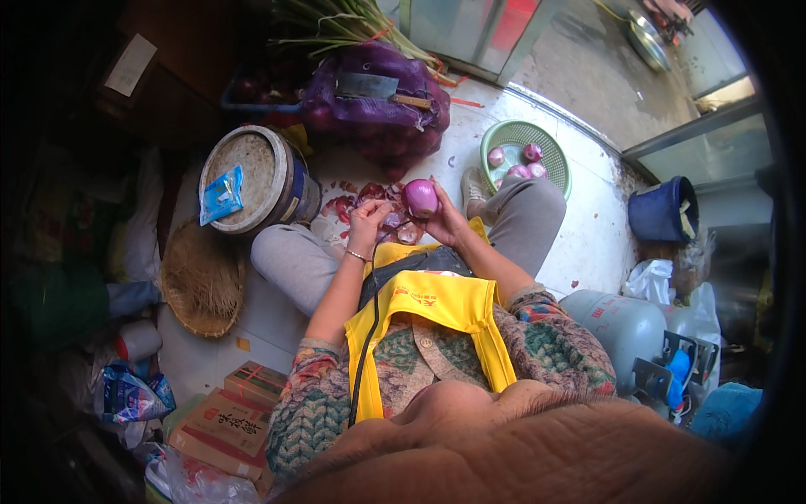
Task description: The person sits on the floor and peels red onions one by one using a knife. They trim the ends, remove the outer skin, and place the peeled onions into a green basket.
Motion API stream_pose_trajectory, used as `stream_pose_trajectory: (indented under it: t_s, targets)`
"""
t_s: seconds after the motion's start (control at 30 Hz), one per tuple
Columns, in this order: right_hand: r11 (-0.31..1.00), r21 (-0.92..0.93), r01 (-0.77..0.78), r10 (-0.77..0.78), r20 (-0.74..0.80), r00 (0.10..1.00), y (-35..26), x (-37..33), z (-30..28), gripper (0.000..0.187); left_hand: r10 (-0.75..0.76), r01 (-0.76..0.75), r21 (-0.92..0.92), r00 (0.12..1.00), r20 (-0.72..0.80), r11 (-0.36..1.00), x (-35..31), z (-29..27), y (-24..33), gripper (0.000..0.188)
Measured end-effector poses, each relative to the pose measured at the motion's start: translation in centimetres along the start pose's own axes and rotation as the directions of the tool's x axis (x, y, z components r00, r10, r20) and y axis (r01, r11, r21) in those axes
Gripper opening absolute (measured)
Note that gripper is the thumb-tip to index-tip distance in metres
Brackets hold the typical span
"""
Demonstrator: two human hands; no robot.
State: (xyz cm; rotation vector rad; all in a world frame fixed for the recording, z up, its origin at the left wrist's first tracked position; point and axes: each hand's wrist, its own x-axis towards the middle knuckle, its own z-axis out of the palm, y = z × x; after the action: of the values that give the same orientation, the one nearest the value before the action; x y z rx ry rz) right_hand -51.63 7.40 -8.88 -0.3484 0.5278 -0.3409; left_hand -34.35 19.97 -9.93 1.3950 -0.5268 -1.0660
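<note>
My right hand [447, 222] is closed round a shiny purple-red onion [421, 198], holding it in front of my knees. Close to the onion's left side, my left hand [367, 225] has its thumb and fingers pinched together; what is between them, if anything, is too small to make out. Loose onion skins [344, 206] lie scattered on the floor beyond and below both hands. Right of my right knee stands a green plastic colander [497, 133] with several peeled onions [520, 170] in it.
Ahead, a purple mesh sack [336, 118] of onions carries a cleaver [367, 86], with spring onions [353, 27] behind. A lidded bucket [243, 176] and a wicker basket [201, 281] stand left. A blue bucket [655, 212] and grey gas cylinder [617, 326] are right.
</note>
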Motion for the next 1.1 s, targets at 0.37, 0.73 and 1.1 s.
stream_pose_trajectory:
  t_s: [0.37,0.73,1.1]
  targets:
    - [0.998,0.065,-0.001,-0.004,0.079,0.997,0.5,0.5,-0.9,0.060,0.473,-0.336,0.691,0.881,-0.010,0.640,-1.2,3.6,1.0,0.026]
    - [1.000,0.011,-0.004,0.003,0.081,0.997,0.2,-0.3,0.4,0.060,0.313,-0.276,0.250,0.942,-0.123,0.928,-0.7,2.9,0.7,0.009]
    - [0.996,0.047,-0.076,0.073,0.073,0.995,0.0,0.0,0.1,0.072,-0.221,0.177,-0.782,0.974,0.052,0.597,-0.4,2.9,2.8,0.007]
